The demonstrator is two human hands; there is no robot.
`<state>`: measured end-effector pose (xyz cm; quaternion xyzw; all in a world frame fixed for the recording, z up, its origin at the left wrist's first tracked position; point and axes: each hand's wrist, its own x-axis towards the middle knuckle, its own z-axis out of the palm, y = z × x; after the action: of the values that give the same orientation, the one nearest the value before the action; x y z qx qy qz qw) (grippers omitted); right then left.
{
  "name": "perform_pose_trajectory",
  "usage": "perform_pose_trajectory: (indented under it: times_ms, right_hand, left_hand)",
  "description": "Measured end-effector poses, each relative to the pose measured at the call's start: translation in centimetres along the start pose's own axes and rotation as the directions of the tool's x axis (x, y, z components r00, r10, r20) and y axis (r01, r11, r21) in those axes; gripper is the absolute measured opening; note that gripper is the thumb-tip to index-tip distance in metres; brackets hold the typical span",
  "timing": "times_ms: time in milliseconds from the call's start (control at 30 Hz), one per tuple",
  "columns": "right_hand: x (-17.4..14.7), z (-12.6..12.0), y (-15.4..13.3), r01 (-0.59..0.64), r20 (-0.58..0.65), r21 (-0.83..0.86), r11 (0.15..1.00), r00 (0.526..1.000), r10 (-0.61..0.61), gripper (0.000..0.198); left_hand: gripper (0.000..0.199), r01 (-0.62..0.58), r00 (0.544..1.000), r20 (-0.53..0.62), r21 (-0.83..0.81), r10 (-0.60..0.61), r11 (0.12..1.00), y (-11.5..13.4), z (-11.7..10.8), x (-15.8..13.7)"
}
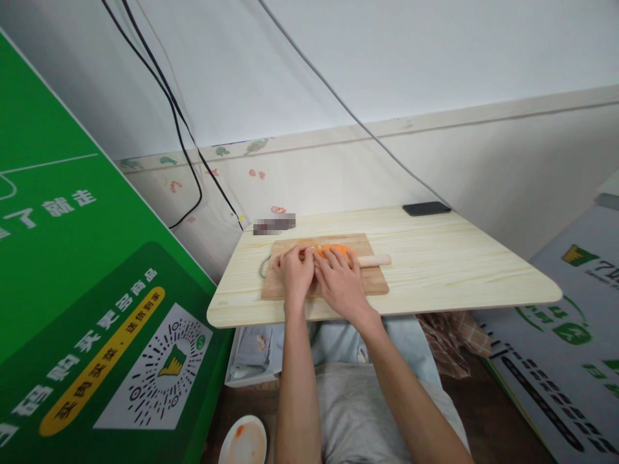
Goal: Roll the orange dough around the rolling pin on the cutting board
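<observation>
A wooden cutting board (pixel 374 283) with a metal loop at its left end lies on the table. On it, beneath my hands, rests a bright orange piece (pixel 345 249) whose kind I cannot make out. A pale, round-ended handle (pixel 376 260) sticks out to the right of my right hand. My left hand (pixel 296 270) is closed, fingers bent and pinched together above the board's left half. Small pale bits (pixel 316 248) show near its fingertips. My right hand (pixel 341 280) lies over the orange piece with its fingers stretched and slightly apart. The palms hide what is underneath.
The light wooden table (pixel 449 270) stands against the wall. A black phone (pixel 426 209) lies at its back right, and a blurred item (pixel 274 224) at its back left. A green panel (pixel 72 270) rises on the left. Below are a stained white plate (pixel 246 441) and a white box (pixel 251 376).
</observation>
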<state>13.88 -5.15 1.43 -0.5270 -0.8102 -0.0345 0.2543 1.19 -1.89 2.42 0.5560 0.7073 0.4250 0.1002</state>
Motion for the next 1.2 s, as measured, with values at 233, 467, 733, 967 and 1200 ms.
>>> perform_pose_trajectory:
  times_ms: [233,467,733,967,1200]
  right_hand:
    - [4.7,-0.5,1.0,-0.013,0.117,-0.013,1.0,0.993,0.014,0.047]
    - [0.6,-0.4,0.1,0.037,0.014,-0.019,0.999,0.999,-0.037,0.047]
    - [2.1,-0.2,0.1,0.006,0.036,-0.055,0.998,0.999,-0.004,0.047]
    - [6.6,-0.5,0.8,-0.019,0.126,-0.102,0.995,0.992,0.032,0.053]
    - [0.5,0.5,-0.9,-0.059,-0.044,-0.063,0.996,0.997,0.056,0.048]
  left_hand:
    - [0.028,0.003,1.0,-0.005,0.037,-0.002,0.999,0.1,0.0,0.0]
    - [0.026,-0.012,1.0,-0.01,0.039,0.012,0.999,-0.1,0.0,-0.1]
    - [0.031,-0.007,1.0,-0.01,0.048,0.007,0.999,0.2,-0.1,-0.1]
    - [0.035,0.003,1.0,-0.02,0.037,-0.002,0.999,0.5,-0.3,-0.1]
    - [0.037,0.005,1.0,-0.031,0.027,-0.004,1.0,0.1,-0.1,-0.1]
